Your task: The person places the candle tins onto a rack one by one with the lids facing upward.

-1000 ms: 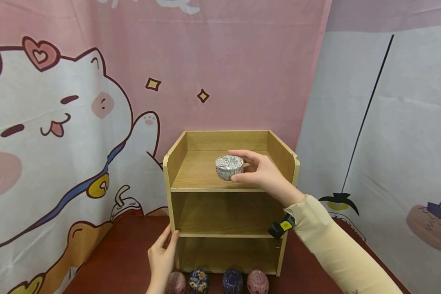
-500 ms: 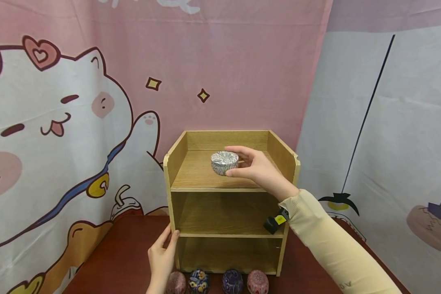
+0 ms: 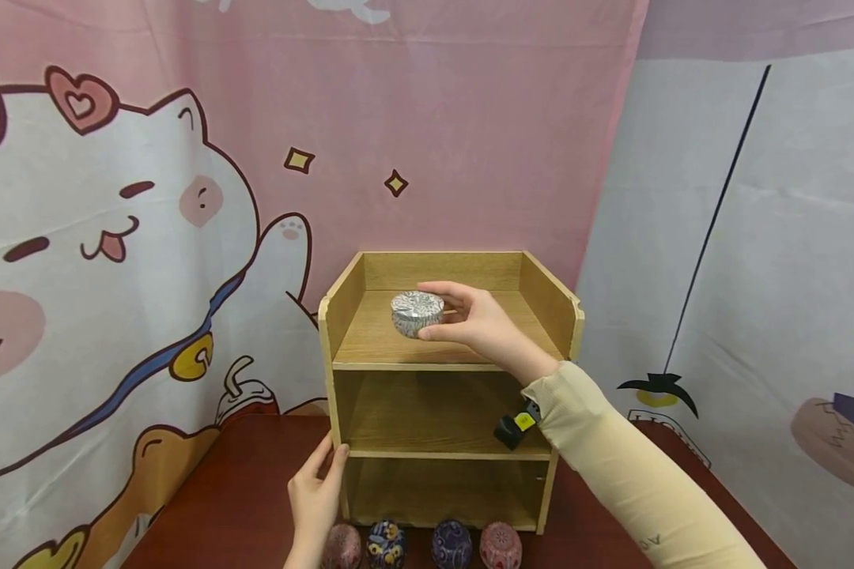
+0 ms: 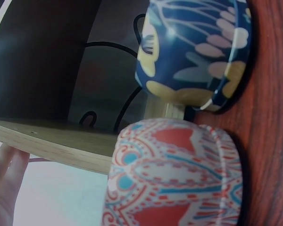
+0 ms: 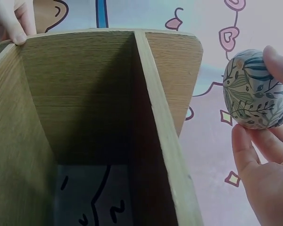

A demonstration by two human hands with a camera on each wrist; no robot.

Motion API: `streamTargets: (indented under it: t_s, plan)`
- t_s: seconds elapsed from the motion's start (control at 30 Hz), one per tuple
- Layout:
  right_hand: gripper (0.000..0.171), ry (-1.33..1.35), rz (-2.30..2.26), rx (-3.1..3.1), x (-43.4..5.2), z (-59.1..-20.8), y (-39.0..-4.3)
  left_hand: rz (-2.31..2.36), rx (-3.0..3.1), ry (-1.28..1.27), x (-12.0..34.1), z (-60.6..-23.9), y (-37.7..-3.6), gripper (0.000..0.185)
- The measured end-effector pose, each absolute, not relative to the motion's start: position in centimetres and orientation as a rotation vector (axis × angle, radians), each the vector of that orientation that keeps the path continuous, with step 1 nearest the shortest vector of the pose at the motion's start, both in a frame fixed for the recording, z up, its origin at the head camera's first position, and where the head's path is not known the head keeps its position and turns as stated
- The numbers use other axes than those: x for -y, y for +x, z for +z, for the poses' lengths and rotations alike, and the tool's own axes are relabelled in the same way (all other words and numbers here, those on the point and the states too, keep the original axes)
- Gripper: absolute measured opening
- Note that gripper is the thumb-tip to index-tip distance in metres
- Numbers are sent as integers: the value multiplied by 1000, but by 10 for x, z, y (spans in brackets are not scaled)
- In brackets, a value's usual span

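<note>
The right hand [image 3: 480, 325] grips a patterned tin [image 3: 417, 313] over the shelf's [image 3: 370, 340] top; the left hand [image 3: 315, 498], fingers straight, rests on its lower side.

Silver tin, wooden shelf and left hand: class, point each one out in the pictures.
Silver tin [image 3: 417, 313]: head view, on its patterned side wall.
Wooden shelf [image 3: 441, 367]: head view, on the front edge of the top board.
Left hand [image 3: 315, 499]: head view, on the back of the hand, by the shelf's left post.
</note>
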State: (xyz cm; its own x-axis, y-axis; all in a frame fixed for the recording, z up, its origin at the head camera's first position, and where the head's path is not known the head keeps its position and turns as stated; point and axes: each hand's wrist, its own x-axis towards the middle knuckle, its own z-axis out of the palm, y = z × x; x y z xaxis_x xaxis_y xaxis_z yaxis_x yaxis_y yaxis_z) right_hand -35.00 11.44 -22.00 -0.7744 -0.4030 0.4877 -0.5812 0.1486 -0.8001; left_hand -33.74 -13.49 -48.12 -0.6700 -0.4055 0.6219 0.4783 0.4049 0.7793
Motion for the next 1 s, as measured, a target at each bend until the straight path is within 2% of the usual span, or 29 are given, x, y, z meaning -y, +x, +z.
streamTargets:
  t_s: [1.0]
  plan:
    - [64,927,1694,2294,-82,-237,-373,-1414,1834,-84,135,-479,-336,35]
